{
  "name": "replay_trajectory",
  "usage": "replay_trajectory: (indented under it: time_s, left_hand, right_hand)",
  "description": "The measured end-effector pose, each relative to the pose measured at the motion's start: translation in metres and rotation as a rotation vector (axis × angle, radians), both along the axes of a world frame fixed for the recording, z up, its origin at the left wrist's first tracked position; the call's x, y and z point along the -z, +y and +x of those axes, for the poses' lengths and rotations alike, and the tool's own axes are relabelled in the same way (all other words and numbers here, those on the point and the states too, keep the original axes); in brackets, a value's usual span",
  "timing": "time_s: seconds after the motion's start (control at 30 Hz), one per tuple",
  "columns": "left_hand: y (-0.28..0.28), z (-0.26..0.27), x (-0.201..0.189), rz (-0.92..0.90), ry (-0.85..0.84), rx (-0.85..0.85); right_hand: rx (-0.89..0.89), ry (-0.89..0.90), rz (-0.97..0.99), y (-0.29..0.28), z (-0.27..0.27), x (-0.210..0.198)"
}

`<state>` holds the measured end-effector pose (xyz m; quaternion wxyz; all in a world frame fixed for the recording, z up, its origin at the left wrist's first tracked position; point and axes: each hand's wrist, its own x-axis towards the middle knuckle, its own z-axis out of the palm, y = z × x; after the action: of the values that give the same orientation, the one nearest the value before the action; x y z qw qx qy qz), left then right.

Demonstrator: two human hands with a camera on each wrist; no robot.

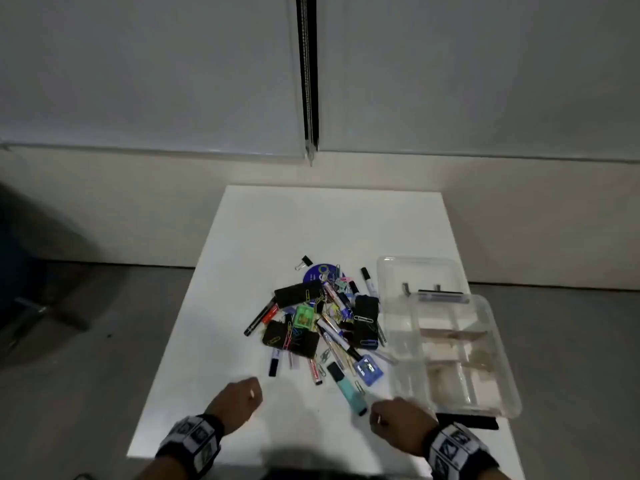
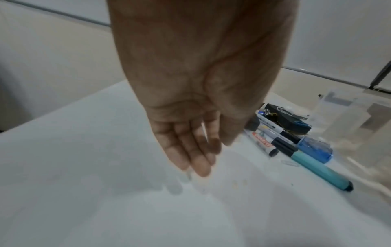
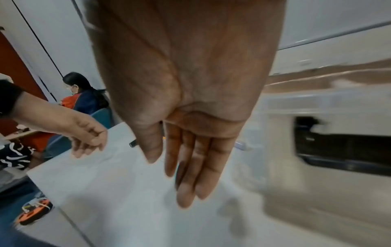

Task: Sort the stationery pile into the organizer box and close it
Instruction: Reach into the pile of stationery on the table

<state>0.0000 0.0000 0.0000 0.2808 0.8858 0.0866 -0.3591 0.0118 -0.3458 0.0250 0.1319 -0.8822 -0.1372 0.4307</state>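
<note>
The fingers [image 2: 196, 160] of the left hand [image 1: 239, 400] hang straight and relaxed, holding nothing, just above the bare worktop [image 1: 277, 223] near its front edge. The fingers [image 3: 190, 183] of the right hand [image 1: 398, 422] are likewise extended and empty, hovering near the front edge, just beside the near left corner of the organizer box [image 1: 450, 351].

Just beyond and between the two hands lies a teal highlighter [image 1: 348, 389], its far end reaching into the stationery pile [image 1: 318, 320]. The pile sits at the middle of the worktop: black erasers, markers, coloured paper clips, binder clips, a green sharpener, a blue one and a purple disc, all jumbled and overlapping.

The organizer box is clear plastic and stands open along the right edge of the worktop, touching the pile's right side; its lid [image 1: 419, 275] lies back toward the far edge. One marker [image 1: 443, 296] rests in the far compartment. A black strip [image 1: 467, 421] lies at the box's near end.
</note>
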Motion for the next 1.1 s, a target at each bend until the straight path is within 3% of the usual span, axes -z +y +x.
replay_trajectory:
  time_s: [0.13, 0.3, 0.57, 0.7, 0.83, 1.0, 1.1]
  left_hand:
    - [-0.021, 0.042, 0.006, 0.187, -0.234, -0.095]
    - [-0.044, 0.063, 0.024, 0.21, -0.175, -0.201]
    - [-0.046, 0.076, 0.03, 0.134, -0.105, -0.271]
    - [-0.019, 0.078, 0.021, 0.071, 0.005, -0.197]
    - [0.01, 0.088, 0.009, 0.129, 0.019, -0.038]
    - [0.028, 0.118, -0.002, 0.129, -0.032, 0.03]
    - [0.032, 0.133, 0.001, 0.187, -0.143, 0.052]
  right_hand:
    - [0.071, -0.298, -0.047, 0.041, 0.039, 0.01]
    - [0.164, -0.447, -0.017, 0.088, 0.081, 0.027]
    - [0.162, -0.426, -0.187, 0.119, 0.108, 0.052]
    - [0.143, -0.42, -0.216, 0.118, 0.111, 0.055]
    - [0.085, -0.391, -0.264, 0.119, 0.115, 0.055]
    - [0.286, -0.372, -0.213, 0.123, 0.12, 0.048]
    - [0.45, -0.298, -0.065, 0.121, 0.119, 0.044]
